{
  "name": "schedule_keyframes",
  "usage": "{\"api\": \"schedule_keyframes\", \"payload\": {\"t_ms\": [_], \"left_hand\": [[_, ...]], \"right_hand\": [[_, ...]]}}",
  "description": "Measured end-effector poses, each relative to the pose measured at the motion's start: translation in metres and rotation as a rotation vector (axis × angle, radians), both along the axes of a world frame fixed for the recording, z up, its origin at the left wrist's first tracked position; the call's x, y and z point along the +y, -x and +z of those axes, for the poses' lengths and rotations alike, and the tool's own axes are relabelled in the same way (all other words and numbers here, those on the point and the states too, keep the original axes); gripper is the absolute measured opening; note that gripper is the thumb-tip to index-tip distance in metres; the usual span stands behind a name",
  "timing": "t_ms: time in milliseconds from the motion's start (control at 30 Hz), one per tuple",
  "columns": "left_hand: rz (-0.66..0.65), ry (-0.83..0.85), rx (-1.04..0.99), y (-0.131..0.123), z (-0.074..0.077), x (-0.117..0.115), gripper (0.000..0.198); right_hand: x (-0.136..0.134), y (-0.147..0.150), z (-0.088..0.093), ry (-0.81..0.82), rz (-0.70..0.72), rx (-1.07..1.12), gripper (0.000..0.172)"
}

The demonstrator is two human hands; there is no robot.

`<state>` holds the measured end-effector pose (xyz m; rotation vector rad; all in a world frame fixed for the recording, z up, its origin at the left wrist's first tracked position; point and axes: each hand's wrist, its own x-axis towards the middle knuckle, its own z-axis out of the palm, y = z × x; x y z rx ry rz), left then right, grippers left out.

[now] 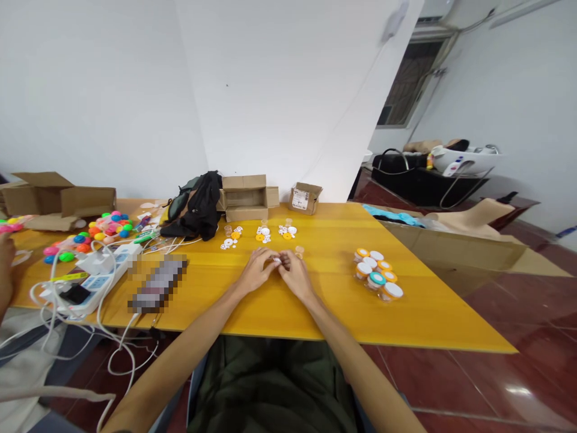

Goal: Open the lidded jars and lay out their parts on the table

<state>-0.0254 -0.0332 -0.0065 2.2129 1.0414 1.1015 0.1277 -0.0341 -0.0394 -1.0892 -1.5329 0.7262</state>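
Note:
My left hand (258, 270) and my right hand (294, 275) meet over the middle of the yellow table (324, 307), fingers pinched together on a small white piece (276, 260) held between them. Just beyond the hands lie small white and orange parts (262, 235) in loose groups. A tiny clear cup (299, 250) stands close to my right hand. To the right sits a cluster of small lidded jars (377, 274) with white, orange and teal lids.
Open cardboard boxes (244, 196) and a black bag (198, 207) stand at the table's far side. At the left are colourful balls (106, 228), a white power strip (101, 273) with tangled cables, and another person's arm (5, 264). A big cardboard sheet (464, 243) lies to the right.

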Motion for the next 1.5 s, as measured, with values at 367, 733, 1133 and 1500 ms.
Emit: {"api": "schedule_keyframes", "payload": {"t_ms": [367,733,1133,1500], "left_hand": [[0.068,0.254,-0.263,0.000,0.001,0.010,0.018],[-0.001,0.294,-0.312,0.002,-0.003,0.014,0.025],[-0.042,0.369,-0.377,0.001,-0.003,0.015,0.034],[-0.084,0.425,-0.445,0.001,0.001,0.013,0.035]], "right_hand": [[0.000,0.000,0.007,0.100,0.068,0.059,0.015],[-0.001,-0.001,0.012,0.106,0.073,0.018,0.019],[-0.002,-0.001,0.007,-0.020,-0.006,-0.105,0.034],[-0.003,-0.002,0.006,-0.016,-0.029,-0.183,0.036]]}}
